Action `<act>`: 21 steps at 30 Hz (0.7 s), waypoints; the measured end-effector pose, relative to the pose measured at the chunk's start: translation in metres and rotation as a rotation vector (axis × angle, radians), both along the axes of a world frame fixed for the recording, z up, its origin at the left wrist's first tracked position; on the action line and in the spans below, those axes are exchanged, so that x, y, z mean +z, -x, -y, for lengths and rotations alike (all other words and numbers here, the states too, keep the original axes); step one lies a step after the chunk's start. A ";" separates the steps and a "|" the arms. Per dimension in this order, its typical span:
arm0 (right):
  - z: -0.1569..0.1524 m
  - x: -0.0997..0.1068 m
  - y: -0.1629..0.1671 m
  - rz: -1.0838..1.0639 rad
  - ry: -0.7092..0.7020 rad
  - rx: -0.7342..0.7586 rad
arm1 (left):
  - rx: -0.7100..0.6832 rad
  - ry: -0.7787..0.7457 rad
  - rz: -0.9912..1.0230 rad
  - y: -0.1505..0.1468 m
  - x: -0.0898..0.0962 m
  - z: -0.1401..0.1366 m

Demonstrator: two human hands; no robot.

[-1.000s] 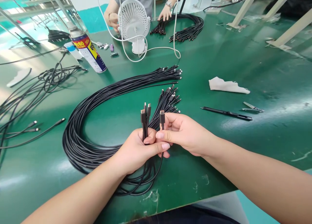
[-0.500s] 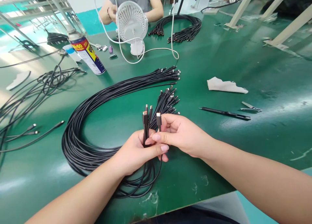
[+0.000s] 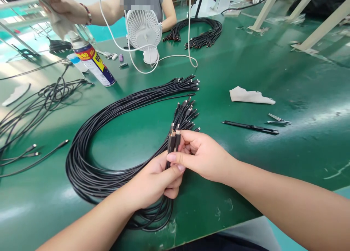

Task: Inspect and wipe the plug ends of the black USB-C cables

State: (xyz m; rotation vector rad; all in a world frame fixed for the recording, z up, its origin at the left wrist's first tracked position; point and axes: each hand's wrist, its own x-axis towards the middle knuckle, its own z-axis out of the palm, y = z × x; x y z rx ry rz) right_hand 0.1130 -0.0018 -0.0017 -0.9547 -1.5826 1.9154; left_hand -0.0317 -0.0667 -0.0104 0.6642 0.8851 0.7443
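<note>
Green counter [image 3: 207, 203] spreads beneath, and near its front edge the left hand [image 3: 157, 180] grips a sheaf of black cables [image 3: 169, 149] pointing away from that edge, while the right hand [image 3: 207, 158], nearer the plugs [image 3: 173, 137], pinches at them.

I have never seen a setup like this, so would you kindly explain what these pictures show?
There is no machine: a camera worn on a person's head looks forward and down at their bare hands. The left hand holds a few black cables just below their plugs, and the right hand pinches there too. On the green table lie a curved cable bundle and a white scrap; farther back stand a spray can and a fan.
</note>
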 end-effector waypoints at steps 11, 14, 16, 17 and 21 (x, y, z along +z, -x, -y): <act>-0.030 0.001 -0.008 -0.106 -0.172 -0.233 | 0.133 0.030 0.084 0.009 0.013 -0.003; -0.040 -0.009 -0.010 0.069 -0.351 -0.218 | 0.192 0.037 0.126 0.016 0.019 -0.007; -0.041 -0.015 -0.010 0.333 -0.569 -0.098 | 0.218 0.018 0.124 0.020 0.020 -0.008; -0.041 -0.017 -0.010 0.455 -0.663 -0.033 | 0.229 0.004 0.119 0.020 0.021 -0.008; -0.037 -0.017 -0.009 0.616 -0.803 0.065 | 0.283 -0.038 0.099 0.023 0.022 -0.007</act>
